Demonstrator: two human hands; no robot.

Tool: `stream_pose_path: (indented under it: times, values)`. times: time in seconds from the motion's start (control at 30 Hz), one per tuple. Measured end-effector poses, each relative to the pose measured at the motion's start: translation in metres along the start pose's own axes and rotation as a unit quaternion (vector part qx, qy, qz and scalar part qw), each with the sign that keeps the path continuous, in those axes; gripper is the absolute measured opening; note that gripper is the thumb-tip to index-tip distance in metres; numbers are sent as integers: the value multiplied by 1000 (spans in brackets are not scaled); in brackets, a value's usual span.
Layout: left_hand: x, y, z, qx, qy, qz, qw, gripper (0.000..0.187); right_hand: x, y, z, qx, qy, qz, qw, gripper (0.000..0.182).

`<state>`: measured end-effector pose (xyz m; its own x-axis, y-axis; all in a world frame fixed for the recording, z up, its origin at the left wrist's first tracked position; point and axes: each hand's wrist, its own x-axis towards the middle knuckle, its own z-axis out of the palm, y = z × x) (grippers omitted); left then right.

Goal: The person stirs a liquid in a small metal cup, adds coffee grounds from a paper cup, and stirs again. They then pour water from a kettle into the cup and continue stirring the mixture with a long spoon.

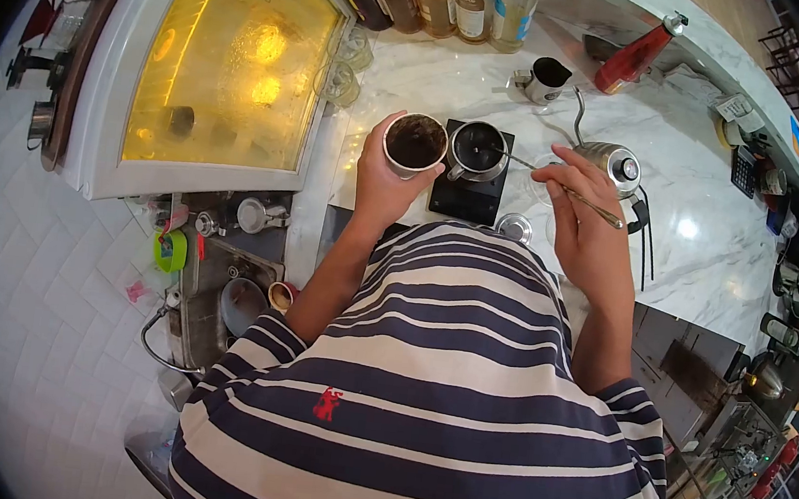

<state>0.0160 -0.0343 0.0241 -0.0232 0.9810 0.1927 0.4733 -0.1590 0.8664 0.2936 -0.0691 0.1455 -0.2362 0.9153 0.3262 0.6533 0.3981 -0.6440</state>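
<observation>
A white cup (416,143) with dark brown contents is in my left hand (386,176), its fingers wrapped round the side. Right beside it, a metal cup (479,151) with a handle and dark contents stands on a black scale (464,203). My right hand (582,199) pinches a long metal spoon (591,205), whose far end reaches into the metal cup. A small round metal item (514,227) lies near the scale's lower right corner.
A gooseneck kettle (613,165) stands just right of my right hand. Behind are a black-and-white pitcher (546,80), a red bottle (639,56) and several syrup bottles (473,4). The yellow-lit cabinet (235,57) and two glasses (339,83) are at left, the sink (220,289) below.
</observation>
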Motion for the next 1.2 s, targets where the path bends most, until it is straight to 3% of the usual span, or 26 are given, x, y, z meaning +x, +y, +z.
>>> stream_pose_path:
  times: [0.33,0.53,0.8,0.9,1.0,1.2]
  values:
    - [4,13,1,99,17,55,993,85,-2,5,-6,-1,-11,44,999,16]
    - [7,9,12,53,34,51,997,87,-13,13,-13,115,89,94,985,15]
    - [13,6,17,40,30,60,997,87,-34,32,-14,276,225,152,922,31]
    - [10,11,19,42,26,63,997,88,-38,38,-16,285,249,121,918,33]
    - [7,19,18,40,22,75,996,89,-35,30,-16,367,290,93,879,34]
    - [-1,35,18,4,18,69,997,93,-36,14,-11,387,251,36,886,33]
